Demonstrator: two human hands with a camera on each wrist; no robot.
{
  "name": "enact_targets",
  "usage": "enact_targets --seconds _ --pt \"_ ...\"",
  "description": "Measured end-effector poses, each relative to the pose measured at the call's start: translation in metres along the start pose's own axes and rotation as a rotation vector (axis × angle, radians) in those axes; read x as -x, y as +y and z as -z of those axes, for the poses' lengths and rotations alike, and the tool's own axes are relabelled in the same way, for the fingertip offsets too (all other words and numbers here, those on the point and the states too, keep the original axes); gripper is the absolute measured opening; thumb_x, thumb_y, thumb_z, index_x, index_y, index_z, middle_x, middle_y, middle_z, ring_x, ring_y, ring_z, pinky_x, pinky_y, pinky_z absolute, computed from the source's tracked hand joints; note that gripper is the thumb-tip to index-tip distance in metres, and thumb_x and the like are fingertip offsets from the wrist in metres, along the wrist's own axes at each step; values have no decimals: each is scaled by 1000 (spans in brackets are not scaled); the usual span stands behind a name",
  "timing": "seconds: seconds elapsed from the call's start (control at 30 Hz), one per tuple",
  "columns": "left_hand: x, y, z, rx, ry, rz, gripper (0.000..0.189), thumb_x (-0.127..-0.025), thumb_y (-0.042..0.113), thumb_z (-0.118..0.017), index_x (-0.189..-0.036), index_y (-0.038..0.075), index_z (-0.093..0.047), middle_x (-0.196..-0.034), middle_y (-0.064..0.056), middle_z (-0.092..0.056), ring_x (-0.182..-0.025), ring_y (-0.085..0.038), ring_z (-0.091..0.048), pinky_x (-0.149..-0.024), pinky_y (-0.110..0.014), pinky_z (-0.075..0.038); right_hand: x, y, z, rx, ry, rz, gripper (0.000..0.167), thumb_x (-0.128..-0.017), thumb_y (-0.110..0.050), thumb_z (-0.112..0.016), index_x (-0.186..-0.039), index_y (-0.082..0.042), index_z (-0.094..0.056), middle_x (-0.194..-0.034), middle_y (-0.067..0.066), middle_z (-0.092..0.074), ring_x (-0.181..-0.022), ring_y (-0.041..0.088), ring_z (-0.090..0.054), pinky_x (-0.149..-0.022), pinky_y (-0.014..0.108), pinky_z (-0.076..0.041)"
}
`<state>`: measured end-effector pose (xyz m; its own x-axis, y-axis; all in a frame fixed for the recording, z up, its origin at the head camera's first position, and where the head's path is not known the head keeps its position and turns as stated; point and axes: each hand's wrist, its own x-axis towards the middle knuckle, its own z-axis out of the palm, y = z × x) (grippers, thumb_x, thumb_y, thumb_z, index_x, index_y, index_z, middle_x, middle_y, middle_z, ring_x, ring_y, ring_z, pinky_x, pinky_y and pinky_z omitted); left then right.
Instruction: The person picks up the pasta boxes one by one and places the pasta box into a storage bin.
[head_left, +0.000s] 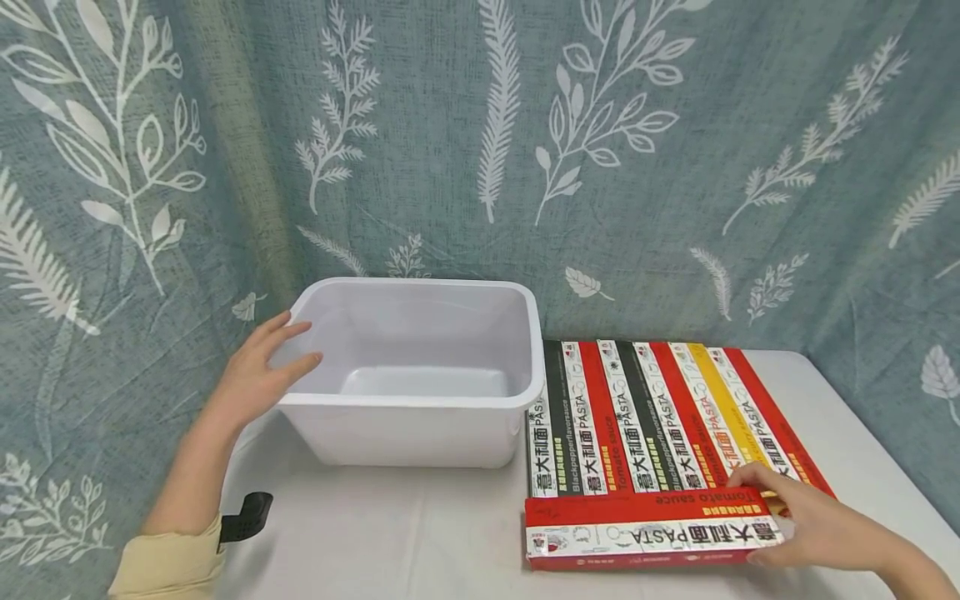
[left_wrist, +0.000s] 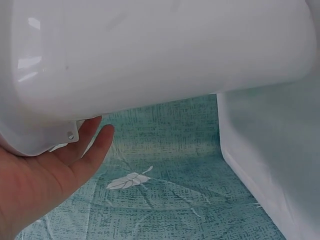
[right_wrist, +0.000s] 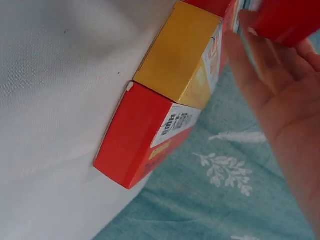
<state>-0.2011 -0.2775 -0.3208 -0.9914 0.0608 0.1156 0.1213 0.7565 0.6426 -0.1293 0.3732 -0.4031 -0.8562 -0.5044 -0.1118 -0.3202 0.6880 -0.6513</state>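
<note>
A: What's the right hand [head_left: 832, 527] got?

B: Fingers [head_left: 767, 478] pinching one end of a red pasta box [head_left: 600, 535], probably the easiest reach. Left hand's [head_left: 258, 375] are spread at the white tub's [head_left: 405, 433] rim, maybe steadying it.

A: Box is where?

B: Crosswise at the near end of the lined-up boxes [head_left: 637, 417].

Red pasta box [right_wrist: 292, 20] blurred and cropped in right wrist view, white bin [left_wrist: 160, 55] cropped in left wrist view

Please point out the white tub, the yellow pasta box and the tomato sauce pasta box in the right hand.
White tub [head_left: 420, 435]: head view, front wall.
Yellow pasta box [right_wrist: 179, 51]: right wrist view, end face.
Held tomato sauce pasta box [head_left: 648, 535]: head view, white side.
</note>
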Motion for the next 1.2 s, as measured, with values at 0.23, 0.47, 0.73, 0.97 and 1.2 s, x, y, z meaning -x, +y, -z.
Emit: enact_targets --seconds 0.23,0.47,0.73,0.97,1.2 --pt "5 2 -1 8 32 -2 66 -99 39 -55 -148 -1 -36 -160 -22 -11 -141 -53 -8 -100 -76 -16 -1 -2 4 -302 31 127 59 -82 1 -74 -131 -14 -45 -119 -9 -56 -92 15 -63 -73 27 -55" --pt "7 3 -1 19 48 0 65 -99 39 -55 -147 -1 -37 -160 -21 -11 -142 -52 -8 -100 -76 -16 -7 -6 6 -456 63 150 63 -84 9 -66 -139 -12 -45 -121 -7 -56 -98 16 -62 -74 33 -57" --pt "9 3 -2 28 43 14 66 -99 40 -55 -148 1 -37 -161 -20 -10 -142 -52 -7 -100 -76 -16 -12 -15 6 -559 115 258 69 -79 21 -63 -139 -10 -48 -122 -5 -59 -99 14 -63 -74 34 -58" --pt "12 0 -5 36 42 18 66 -99 40 -55 -148 1 -37 -161 -19 -10 -142 -52 -7 -100 -76 -16 -14 -25 0 -493 235 255 67 -74 20 -67 -132 -10 -54 -120 -6 -59 -95 12 -63 -69 34 -59" --pt "15 -1 -6 40 57 12 65 -99 39 -55 -147 0 -38 -160 -20 -12 -142 -51 -9 -100 -76 -17 -19 -33 -2 -517 339 253 71 -72 20 -65 -132 -17 -57 -117 -4 -59 -93 13 -61 -65 32 -58"
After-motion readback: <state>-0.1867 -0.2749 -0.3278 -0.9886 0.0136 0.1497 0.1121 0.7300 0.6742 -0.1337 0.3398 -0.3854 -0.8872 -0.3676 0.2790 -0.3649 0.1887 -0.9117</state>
